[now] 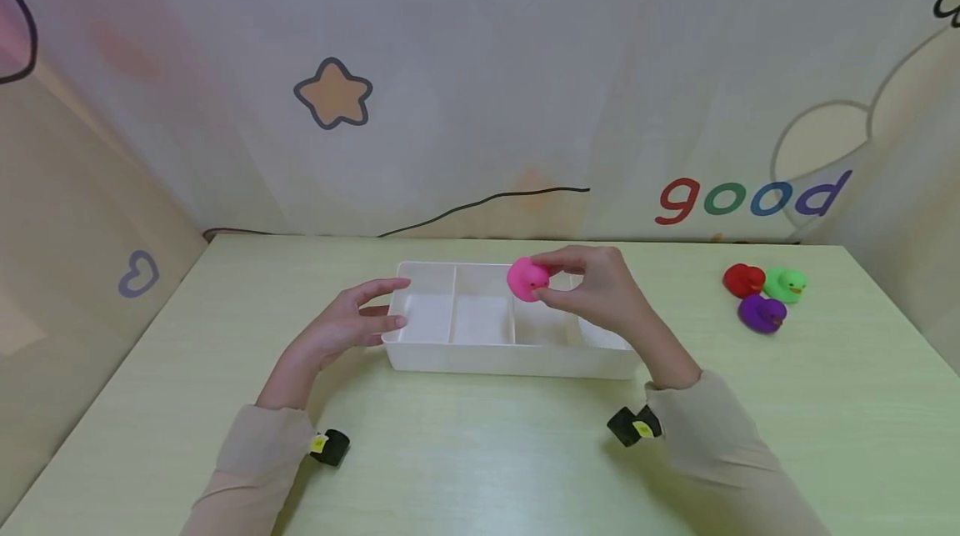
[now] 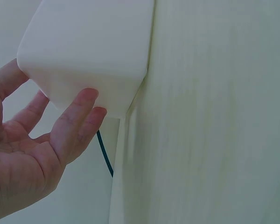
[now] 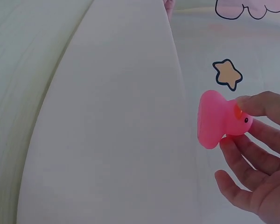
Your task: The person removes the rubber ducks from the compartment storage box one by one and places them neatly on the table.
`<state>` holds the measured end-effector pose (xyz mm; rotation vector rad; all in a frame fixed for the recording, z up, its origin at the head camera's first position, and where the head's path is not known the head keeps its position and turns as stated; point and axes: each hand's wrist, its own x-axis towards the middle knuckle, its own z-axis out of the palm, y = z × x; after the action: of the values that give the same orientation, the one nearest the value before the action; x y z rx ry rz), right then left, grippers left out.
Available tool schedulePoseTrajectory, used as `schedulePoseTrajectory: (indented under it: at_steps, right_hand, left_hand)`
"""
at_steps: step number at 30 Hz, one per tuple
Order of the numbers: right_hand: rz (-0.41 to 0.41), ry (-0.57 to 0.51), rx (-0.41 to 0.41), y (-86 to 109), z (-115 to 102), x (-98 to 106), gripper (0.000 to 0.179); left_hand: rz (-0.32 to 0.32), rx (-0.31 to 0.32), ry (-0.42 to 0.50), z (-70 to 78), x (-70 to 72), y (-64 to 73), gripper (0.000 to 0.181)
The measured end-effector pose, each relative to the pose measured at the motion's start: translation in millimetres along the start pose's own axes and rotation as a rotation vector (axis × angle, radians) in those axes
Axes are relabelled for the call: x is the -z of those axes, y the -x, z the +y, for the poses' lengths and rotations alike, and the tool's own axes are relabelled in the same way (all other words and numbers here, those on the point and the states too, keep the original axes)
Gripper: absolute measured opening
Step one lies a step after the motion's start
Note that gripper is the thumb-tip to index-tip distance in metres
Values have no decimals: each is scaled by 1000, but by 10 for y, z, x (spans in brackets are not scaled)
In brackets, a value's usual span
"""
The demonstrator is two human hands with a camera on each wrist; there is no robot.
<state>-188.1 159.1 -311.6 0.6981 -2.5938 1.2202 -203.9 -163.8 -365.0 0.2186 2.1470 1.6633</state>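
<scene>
My right hand (image 1: 600,290) pinches a pink rubber duck (image 1: 527,279) between thumb and fingers, above the white divided box (image 1: 510,359). In the right wrist view the duck (image 3: 212,120) is tipped on its side, its orange beak by a fingertip and its flat base facing the box wall (image 3: 112,116). At the box's left end, my left hand (image 1: 351,319) rests its spread fingers against the end wall and rim. The left wrist view shows these fingertips (image 2: 87,95) on the end wall, not curled round it. The visible left compartments hold nothing; the hand partly hides those at right.
To the right on the pale wooden table (image 1: 480,453), a red duck (image 1: 744,279), a green duck (image 1: 786,285) and a purple duck (image 1: 762,313) stand close together. A printed cloth (image 1: 480,102) hangs behind the table's far edge.
</scene>
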Motion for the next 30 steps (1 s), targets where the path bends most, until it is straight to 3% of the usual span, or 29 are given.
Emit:
schedulePoseTrajectory:
  at_steps: [15, 30]
  right_hand:
    - [25, 106, -162, 251, 162, 405, 39]
    - [93, 193, -228, 561, 422, 785, 40]
  left_hand:
    - [12, 14, -6, 18, -6, 15, 63]
    - [3, 8, -36, -8, 20, 11, 63]
